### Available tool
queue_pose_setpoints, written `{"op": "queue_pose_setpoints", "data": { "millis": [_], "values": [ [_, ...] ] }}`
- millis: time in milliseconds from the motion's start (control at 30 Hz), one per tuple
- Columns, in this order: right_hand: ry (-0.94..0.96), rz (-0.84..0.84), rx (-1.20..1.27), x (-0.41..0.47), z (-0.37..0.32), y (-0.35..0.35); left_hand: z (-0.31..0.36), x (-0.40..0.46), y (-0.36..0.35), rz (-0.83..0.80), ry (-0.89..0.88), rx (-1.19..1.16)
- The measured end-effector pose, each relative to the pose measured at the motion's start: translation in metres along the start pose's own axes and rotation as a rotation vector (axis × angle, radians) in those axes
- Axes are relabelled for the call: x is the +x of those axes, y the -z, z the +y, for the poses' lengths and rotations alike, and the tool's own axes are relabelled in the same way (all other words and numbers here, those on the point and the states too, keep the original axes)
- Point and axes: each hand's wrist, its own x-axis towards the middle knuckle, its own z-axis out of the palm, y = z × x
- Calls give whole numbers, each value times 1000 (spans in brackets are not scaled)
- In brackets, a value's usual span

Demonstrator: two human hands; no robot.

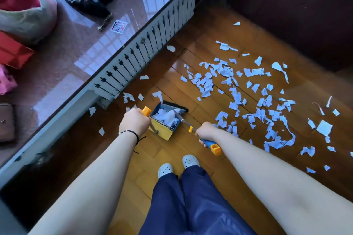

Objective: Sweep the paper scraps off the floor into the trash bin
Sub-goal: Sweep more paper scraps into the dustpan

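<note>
The left hand (134, 121) grips the upright handle of the dustpan (165, 120), fingers curled round it just under its orange cap. The right hand (207, 132) grips the blue-and-orange broom handle (211, 144), whose shaft slants down into the pan. A first clump of paper scraps (246, 99) already lies in the pan, yet most of them are strewn over the wooden floor to the right, and a few strays lie along the radiator grille (149, 51). No trash bin is in view.

To do this step well, I judge the pan's black lip should stay flat against the boards, mouth turned toward the main scatter. Short, low strokes would herd the scraps without flicking these light pieces away. Gathering them into one heap before loading should spare repeated passes.
</note>
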Motion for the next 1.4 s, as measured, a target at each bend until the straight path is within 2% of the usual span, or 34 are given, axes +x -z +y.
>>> {"op": "queue_pose_setpoints", "data": {
  "millis": [167, 700, 1000, 1200, 1400],
  "values": [
    [-52, -54, 133, -13, 16, 29, 6, 0, 2, 10, 12, 3],
    [30, 4, 111, -17, 7, 46, -24, -31, -5, 65, 99, -215],
    [52, 49, 155, -6, -4, 28, -43, -56, -16, 88, 137, -242],
    [-55, 89, 249, 6, -19, 11, -65, -71, -22, 111, 163, -256],
    [-76, 23, 301, 3, -27, -14, -92, -89, -23, 128, 210, -286]
  ]
}}
